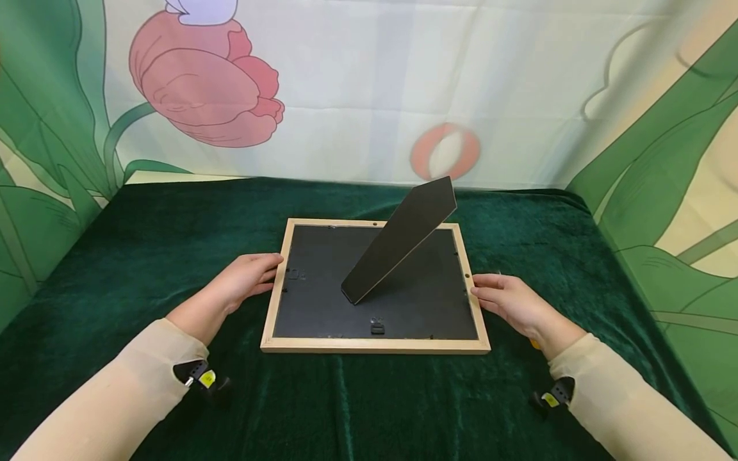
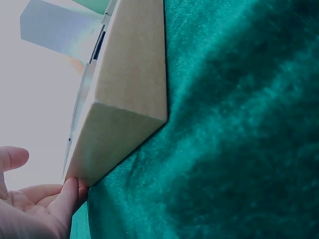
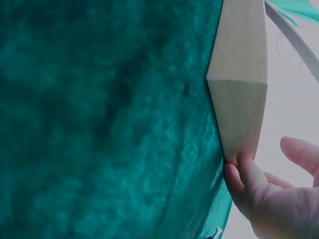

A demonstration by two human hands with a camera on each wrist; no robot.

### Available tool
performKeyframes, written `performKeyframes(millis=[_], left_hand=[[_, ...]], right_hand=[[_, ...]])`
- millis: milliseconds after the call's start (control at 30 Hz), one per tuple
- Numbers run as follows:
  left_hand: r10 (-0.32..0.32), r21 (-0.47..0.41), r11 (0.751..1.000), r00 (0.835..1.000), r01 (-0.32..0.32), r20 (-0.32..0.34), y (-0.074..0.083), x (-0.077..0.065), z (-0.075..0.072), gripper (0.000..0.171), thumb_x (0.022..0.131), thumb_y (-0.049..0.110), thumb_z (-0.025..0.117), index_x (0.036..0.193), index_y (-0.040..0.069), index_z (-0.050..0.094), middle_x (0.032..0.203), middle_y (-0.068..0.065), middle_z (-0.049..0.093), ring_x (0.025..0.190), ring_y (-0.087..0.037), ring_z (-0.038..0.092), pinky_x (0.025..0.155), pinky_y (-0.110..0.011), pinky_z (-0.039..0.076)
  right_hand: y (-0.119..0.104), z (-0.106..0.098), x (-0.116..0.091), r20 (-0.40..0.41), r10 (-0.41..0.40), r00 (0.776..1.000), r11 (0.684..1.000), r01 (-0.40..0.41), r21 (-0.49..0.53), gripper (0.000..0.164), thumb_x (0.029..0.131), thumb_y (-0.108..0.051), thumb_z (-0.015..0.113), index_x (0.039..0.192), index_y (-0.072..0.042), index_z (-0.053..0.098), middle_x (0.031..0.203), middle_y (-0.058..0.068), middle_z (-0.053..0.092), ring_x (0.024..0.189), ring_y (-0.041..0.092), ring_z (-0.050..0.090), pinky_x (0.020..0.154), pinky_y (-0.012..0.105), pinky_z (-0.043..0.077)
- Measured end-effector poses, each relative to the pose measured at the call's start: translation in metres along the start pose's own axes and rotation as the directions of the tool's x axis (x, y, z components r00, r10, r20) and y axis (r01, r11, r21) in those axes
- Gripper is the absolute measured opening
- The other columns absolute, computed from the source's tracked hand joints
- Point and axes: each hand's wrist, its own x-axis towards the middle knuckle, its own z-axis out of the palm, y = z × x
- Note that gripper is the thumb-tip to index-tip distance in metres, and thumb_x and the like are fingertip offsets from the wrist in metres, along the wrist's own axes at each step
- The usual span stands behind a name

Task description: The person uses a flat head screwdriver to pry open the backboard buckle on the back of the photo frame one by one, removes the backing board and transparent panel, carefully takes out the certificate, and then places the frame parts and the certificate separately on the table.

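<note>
Picture frame lies face down in the middle of the green velvet cloth, directions taken from its centre with 12 o'clock away from the person. Pale wood rim, black backing board; the support leg stands tilted up off the board, its free end toward 1 o'clock. A small metal hanger sits at 6 o'clock, just inside the rim. Left hand at 9 o'clock, fingers relaxed, fingertips touching the rim's outer side. Right hand at 3 o'clock, much the same, fingers extended to the opposite side. Wrist views show both thumbs clear of the wood; neither hand grips it. Printed backdrop at 12 o'clock, a pink flower at 11.
</note>
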Motion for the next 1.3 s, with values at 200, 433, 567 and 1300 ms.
performKeyframes(millis=[200, 433, 567, 1300], left_hand=[[0.026, 0.050, 0.998, 1.000, -0.026, -0.005, -0.002, 0.000, -0.001, 0.055, 0.101, 0.027, 0.035, 0.142, -0.009, 0.026, 0.147, -0.024, 0.026, 0.134, -0.033, 0.028, 0.102, -0.046, 0.033], [0.068, 0.163, 0.984, 0.998, -0.069, 0.009, -0.005, -0.002, -0.004, 0.054, 0.098, 0.019, 0.047, 0.142, -0.006, 0.029, 0.142, -0.025, 0.036, 0.126, -0.036, 0.041, 0.099, -0.047, 0.037], [0.101, 0.238, 0.966, 0.995, -0.102, 0.017, -0.007, -0.003, -0.005, 0.058, 0.094, 0.011, 0.054, 0.143, -0.004, 0.028, 0.138, -0.025, 0.041, 0.120, -0.035, 0.048, 0.097, -0.049, 0.039], [0.125, 0.345, 0.930, 0.992, -0.128, 0.031, -0.008, 0.003, -0.004, 0.061, 0.093, 0.009, 0.056, 0.143, -0.006, 0.025, 0.138, -0.025, 0.041, 0.121, -0.033, 0.048, 0.093, -0.048, 0.043]], right_hand=[[0.000, -0.001, 0.000, 0.031, -0.017, 0.999, 1.000, 0.018, -0.015, 0.053, 0.098, -0.016, 0.047, 0.140, 0.011, 0.028, 0.141, 0.027, 0.034, 0.125, 0.028, 0.043, 0.102, 0.037, 0.033], [-0.001, -0.005, -0.001, 0.083, -0.038, 0.996, 0.998, 0.042, -0.043, 0.054, 0.099, -0.015, 0.046, 0.141, 0.011, 0.025, 0.143, 0.027, 0.032, 0.128, 0.032, 0.038, 0.102, 0.035, 0.033], [-0.003, -0.011, -0.005, 0.103, -0.060, 0.993, 0.994, 0.069, -0.090, 0.053, 0.098, -0.014, 0.047, 0.140, 0.011, 0.026, 0.144, 0.027, 0.031, 0.129, 0.034, 0.037, 0.099, 0.033, 0.037], [0.026, -0.055, -0.034, -0.092, -0.031, 0.995, 0.711, -0.042, -0.702, 0.042, 0.084, -0.029, 0.068, 0.103, 0.006, 0.056, 0.082, 0.005, 0.056, 0.071, 0.018, 0.048, 0.060, 0.031, 0.039]])
